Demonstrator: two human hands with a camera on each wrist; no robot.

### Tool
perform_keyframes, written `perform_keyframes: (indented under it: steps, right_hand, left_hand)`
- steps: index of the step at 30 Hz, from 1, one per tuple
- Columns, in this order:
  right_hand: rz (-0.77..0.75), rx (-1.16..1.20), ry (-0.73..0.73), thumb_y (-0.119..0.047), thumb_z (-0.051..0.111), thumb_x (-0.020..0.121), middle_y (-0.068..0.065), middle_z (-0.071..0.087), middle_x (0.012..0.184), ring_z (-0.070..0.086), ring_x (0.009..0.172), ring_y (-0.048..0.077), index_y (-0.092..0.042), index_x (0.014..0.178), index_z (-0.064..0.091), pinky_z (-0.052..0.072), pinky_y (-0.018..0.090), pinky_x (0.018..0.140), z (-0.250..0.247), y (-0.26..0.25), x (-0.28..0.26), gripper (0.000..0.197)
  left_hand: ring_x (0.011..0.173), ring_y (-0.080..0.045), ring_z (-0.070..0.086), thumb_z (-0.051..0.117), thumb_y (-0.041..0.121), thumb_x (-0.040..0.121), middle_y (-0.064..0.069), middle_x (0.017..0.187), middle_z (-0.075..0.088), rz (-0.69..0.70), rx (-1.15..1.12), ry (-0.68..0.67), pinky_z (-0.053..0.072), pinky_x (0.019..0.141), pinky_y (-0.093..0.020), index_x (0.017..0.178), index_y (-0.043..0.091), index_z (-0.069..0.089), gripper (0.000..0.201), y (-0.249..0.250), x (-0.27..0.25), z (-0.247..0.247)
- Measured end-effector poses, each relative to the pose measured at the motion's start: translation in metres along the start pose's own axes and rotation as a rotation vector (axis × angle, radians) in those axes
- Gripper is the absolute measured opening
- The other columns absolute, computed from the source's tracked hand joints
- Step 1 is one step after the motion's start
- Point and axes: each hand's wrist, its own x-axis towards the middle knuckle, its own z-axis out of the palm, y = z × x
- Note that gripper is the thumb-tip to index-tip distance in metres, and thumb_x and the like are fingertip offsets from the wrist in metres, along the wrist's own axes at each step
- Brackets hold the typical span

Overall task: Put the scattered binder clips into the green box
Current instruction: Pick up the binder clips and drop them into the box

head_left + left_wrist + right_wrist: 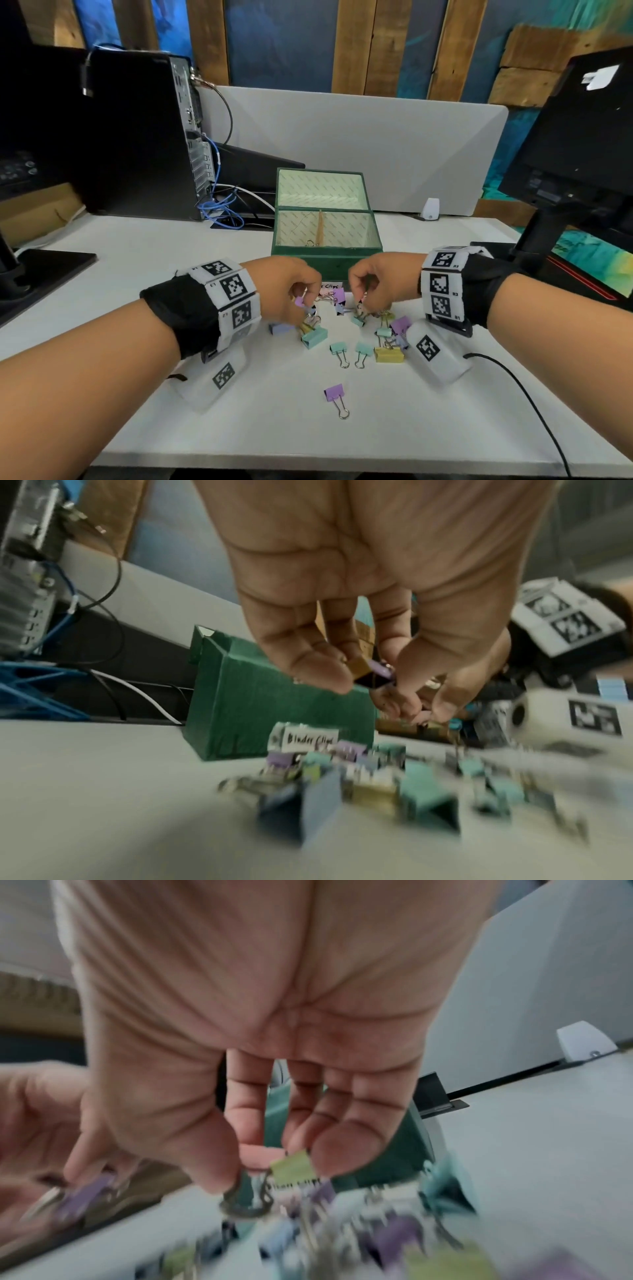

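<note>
- Computer tower [137,137]: black, boxy, upright, well left of and beyond the left fingers; blue cables [222,209] coil at its base.
- Left hand [287,291]: wrist in a black band with white coded tags, fingers pointing down and curled together, pinching a purple clip [378,670] between thumb and fingertips [325,674] above the pile.
- Scattered binder clips [356,329]: small folded-metal bodies in teal, yellow, purple and blue with wire loop handles, lying on the table below and between the two sets of fingers; a teal one [313,337] sits just under the left fingers.
- Lone purple clip [335,394]: on the table, apart from the pile, on the near side of both hands.
- Green box [325,219]: rectangular, dark green outside, pale patterned lining, lid open and standing upright behind; it stands just beyond the fingertips of both hands. A white label [308,739] reading "Binder Clips" stands at its front wall.
- Right hand [380,287]: same banded wrist, fingers down and closed on a yellow-green clip [291,1164]; its dark wire handle hangs beside the thumb.
- Table [137,246]: white, smooth, flat.
- Monitor [575,137]: black back panel on a stand, well right of the right fingers.
- Grey partition [376,144]: matte panel behind the box.
</note>
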Motion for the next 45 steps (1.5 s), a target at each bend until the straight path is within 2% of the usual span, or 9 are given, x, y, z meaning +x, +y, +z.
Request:
perform_keyframes:
  steps: [4, 11, 17, 21, 25, 29, 32, 38, 45]
  right_hand:
    - [-0.013, 0.213, 0.130, -0.005, 0.068, 0.079, -0.004, 0.063, 0.072, 0.061, 0.068, 0.013, -0.016, 0.077, 0.060, 0.055, 0.025, 0.071, -0.023, 0.004, -0.003, 0.014]
    - [-0.088, 0.446, 0.460, -0.002, 0.068, 0.079, 0.001, 0.060, 0.075, 0.058, 0.069, 0.018, -0.019, 0.070, 0.058, 0.055, 0.035, 0.074, -0.066, 0.012, 0.013, 0.022]
    - [-0.059, 0.461, 0.647, -0.007, 0.070, 0.080, 0.001, 0.055, 0.080, 0.058, 0.076, 0.018, -0.021, 0.074, 0.056, 0.058, 0.041, 0.082, -0.067, 0.004, 0.042, 0.020]
    - [0.014, 0.312, 0.625, -0.011, 0.065, 0.084, -0.001, 0.055, 0.100, 0.061, 0.089, 0.020, -0.023, 0.095, 0.058, 0.055, 0.033, 0.085, -0.053, 0.008, 0.047, 0.018]
    - [0.012, 0.243, 0.625, -0.016, 0.062, 0.087, -0.004, 0.058, 0.100, 0.055, 0.085, 0.010, -0.024, 0.097, 0.060, 0.038, 0.012, 0.065, -0.048, 0.018, 0.022, 0.013]
    - [0.010, 0.205, 0.564, -0.018, 0.062, 0.086, -0.011, 0.061, 0.089, 0.055, 0.075, -0.001, -0.029, 0.088, 0.061, 0.038, 0.009, 0.063, -0.038, 0.021, -0.009, 0.011]
    - [0.012, 0.154, 0.488, -0.021, 0.063, 0.085, -0.007, 0.064, 0.096, 0.062, 0.089, 0.010, -0.031, 0.085, 0.061, 0.045, 0.017, 0.077, -0.027, 0.021, -0.024, 0.010]
    - [0.061, 0.034, 0.279, -0.018, 0.059, 0.087, -0.006, 0.064, 0.099, 0.061, 0.092, 0.014, -0.030, 0.091, 0.062, 0.046, 0.022, 0.085, -0.007, 0.021, -0.035, 0.012]
    - [0.092, -0.150, 0.040, -0.015, 0.063, 0.084, -0.007, 0.057, 0.109, 0.061, 0.104, 0.016, -0.026, 0.112, 0.064, 0.049, 0.026, 0.087, 0.012, 0.014, -0.028, 0.029]
  left_hand:
    - [0.074, -0.009, 0.051, 0.066, 0.009, 0.074, 0.010, 0.078, 0.054, -0.039, -0.134, 0.077, 0.048, 0.073, -0.022, 0.082, 0.021, 0.062, 0.015, 0.002, 0.007, -0.022]
    - [0.066, -0.011, 0.060, 0.065, 0.005, 0.077, 0.007, 0.073, 0.057, -0.133, -0.502, 0.210, 0.050, 0.054, -0.012, 0.074, 0.022, 0.059, 0.019, 0.001, 0.027, -0.046]
    - [0.070, -0.012, 0.056, 0.061, -0.003, 0.081, 0.002, 0.068, 0.055, -0.239, -0.955, 0.321, 0.051, 0.055, -0.022, 0.068, 0.020, 0.055, 0.028, -0.002, 0.055, -0.054]
    - [0.072, -0.012, 0.054, 0.060, -0.001, 0.082, 0.000, 0.072, 0.057, -0.290, -1.080, 0.354, 0.052, 0.053, -0.020, 0.068, 0.020, 0.053, 0.026, 0.000, 0.070, -0.052]
    - [0.067, -0.010, 0.053, 0.065, 0.003, 0.080, -0.002, 0.079, 0.060, -0.330, -1.093, 0.369, 0.052, 0.053, -0.020, 0.068, 0.020, 0.054, 0.023, -0.001, 0.087, -0.046]
    - [0.063, -0.012, 0.056, 0.070, 0.006, 0.079, -0.004, 0.079, 0.063, -0.363, -1.051, 0.423, 0.056, 0.077, -0.031, 0.073, 0.017, 0.057, 0.018, 0.000, 0.105, -0.040]
    - [0.069, -0.010, 0.058, 0.068, 0.010, 0.083, 0.000, 0.072, 0.067, -0.333, -1.036, 0.400, 0.057, 0.068, -0.021, 0.080, 0.016, 0.061, 0.009, 0.003, 0.111, -0.036]
    - [0.084, -0.012, 0.065, 0.069, 0.021, 0.083, -0.002, 0.100, 0.063, -0.307, -0.844, 0.348, 0.054, 0.071, -0.017, 0.103, 0.020, 0.062, 0.022, 0.005, 0.090, -0.029]
    - [0.072, -0.012, 0.068, 0.072, 0.027, 0.077, 0.006, 0.085, 0.070, -0.202, -0.297, -0.117, 0.056, 0.077, -0.024, 0.092, 0.034, 0.065, 0.018, 0.017, 0.030, -0.014]
